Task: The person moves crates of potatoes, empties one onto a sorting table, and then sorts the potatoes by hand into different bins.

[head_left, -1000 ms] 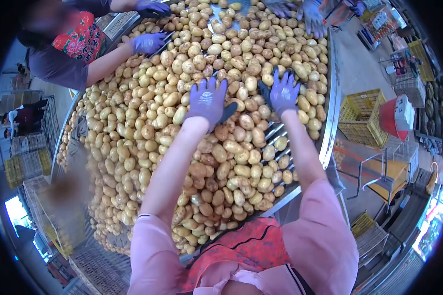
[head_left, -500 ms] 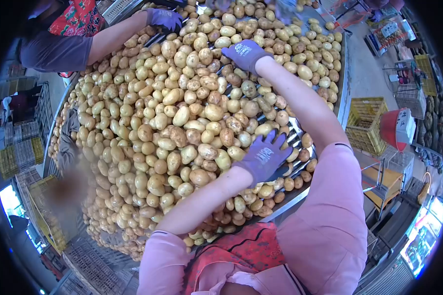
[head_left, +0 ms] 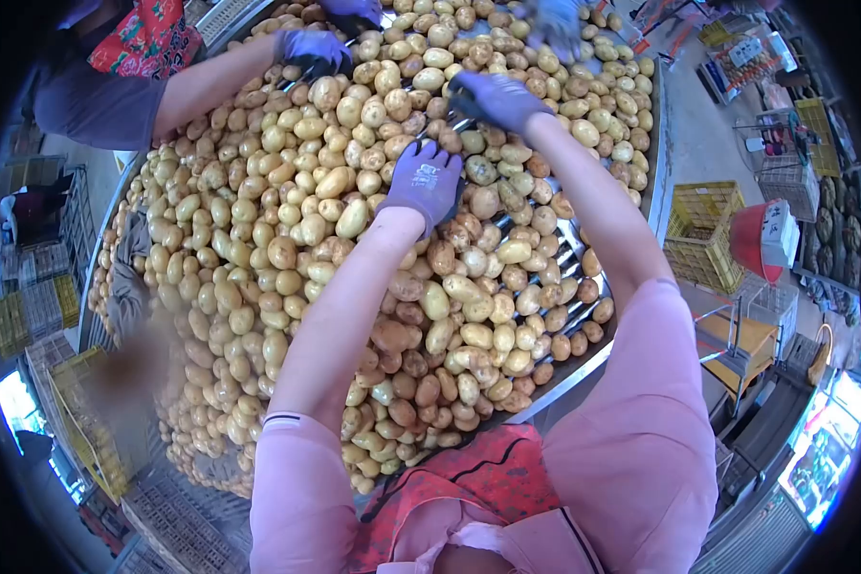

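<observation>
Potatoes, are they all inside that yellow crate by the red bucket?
No, lots of potatoes lie heaped on the metal table.

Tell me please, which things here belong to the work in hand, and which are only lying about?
In the work:
- potatoes
- slatted metal table
- gloved left hand, gloved right hand

Apparently lying about:
- yellow crate
- red tub
- grey cloth

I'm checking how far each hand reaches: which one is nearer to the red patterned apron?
Left. The left hand is over the potatoes, forward of the red patterned apron; the right hand is farther forward and to the right, also over the potatoes.
</observation>
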